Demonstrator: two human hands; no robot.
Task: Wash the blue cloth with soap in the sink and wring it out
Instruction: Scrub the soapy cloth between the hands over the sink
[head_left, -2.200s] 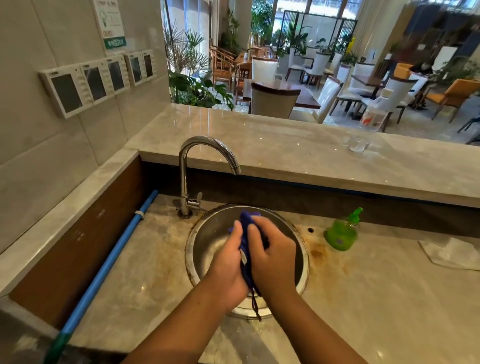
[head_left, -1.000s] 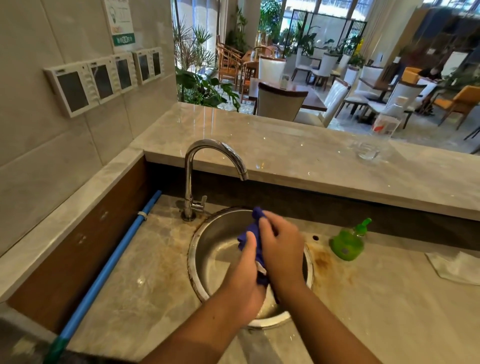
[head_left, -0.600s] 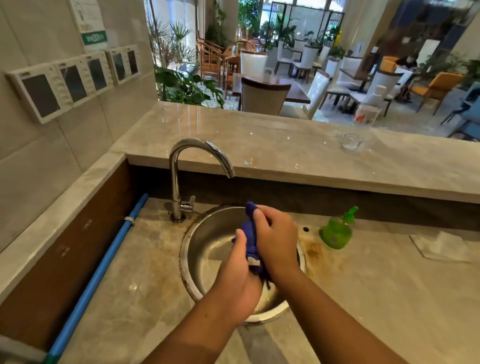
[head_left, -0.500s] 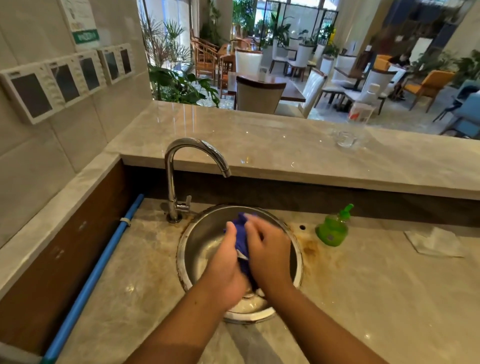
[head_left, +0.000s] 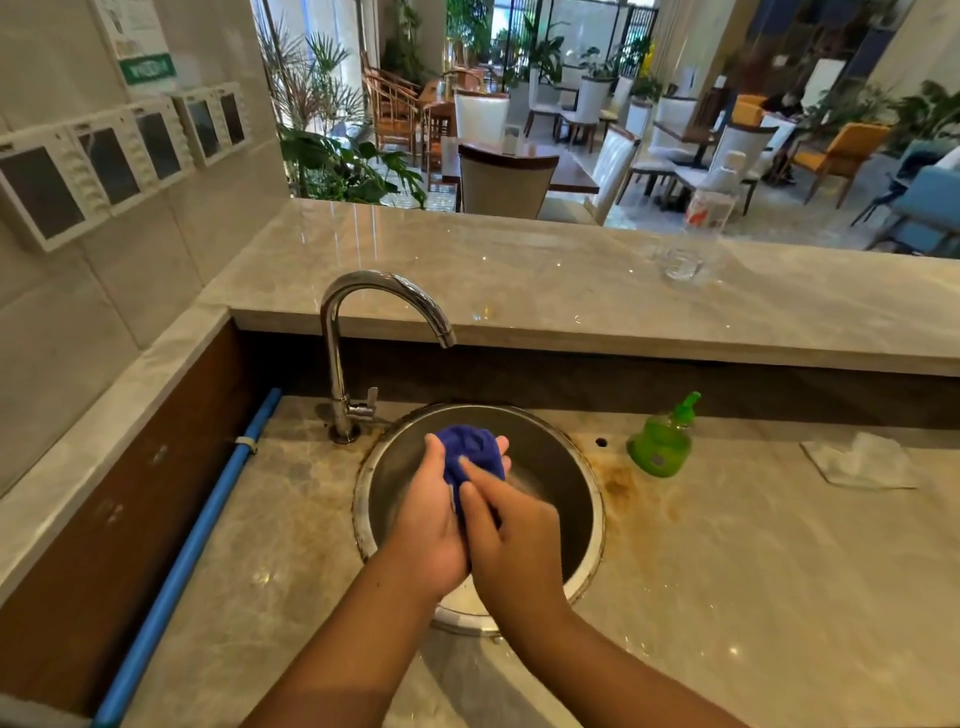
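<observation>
The blue cloth (head_left: 470, 449) is bunched into a wad over the round steel sink (head_left: 582, 483). My left hand (head_left: 428, 512) cups the wad from the left, fingers curled round it. My right hand (head_left: 511, 535) presses against it from the right, fingers wrapped over its lower part. Most of the cloth is hidden between my palms; only the top bulges out. A green soap dispenser (head_left: 661, 439) stands on the counter right of the sink. The chrome tap (head_left: 363, 332) arches over the sink's back left, with no water visibly running.
A white folded cloth (head_left: 860, 462) lies on the counter at far right. A blue pipe (head_left: 192, 551) runs along the left wall. A raised marble ledge (head_left: 519, 280) behind the sink carries a glass (head_left: 683, 262).
My hands have kept rubbing the cloth between them over the sink. The wad now bulges out at the top above my fingers, and my right hand sits lower on it.
</observation>
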